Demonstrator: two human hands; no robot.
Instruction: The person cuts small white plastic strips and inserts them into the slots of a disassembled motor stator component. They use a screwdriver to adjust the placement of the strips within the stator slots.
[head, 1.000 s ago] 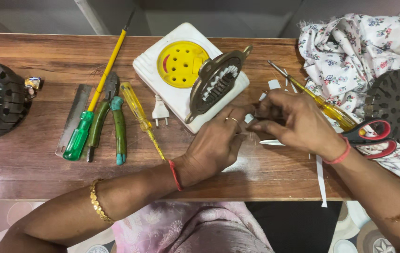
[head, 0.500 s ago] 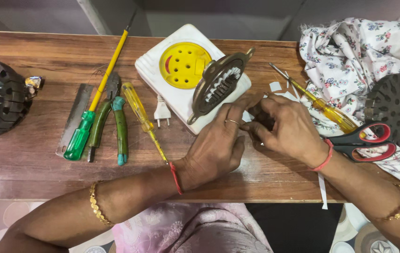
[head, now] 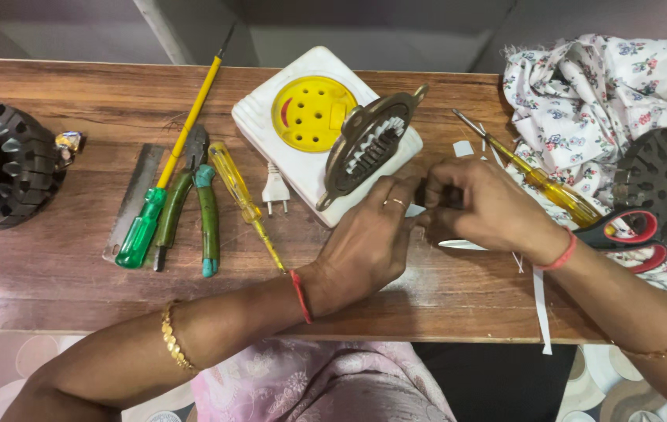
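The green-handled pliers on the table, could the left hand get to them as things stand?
Probably yes. The pliers lie in the open on the table, left of the left hand; only a yellow screwdriver lies flat between them.

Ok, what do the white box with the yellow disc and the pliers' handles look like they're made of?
The white box looks like moulded plastic: smooth, glossy, with rounded corners. Its yellow disc also seems to be plastic, with neat round holes. The pliers' handles appear sleeved in green rubber or soft plastic, matte; the look leaves open which.
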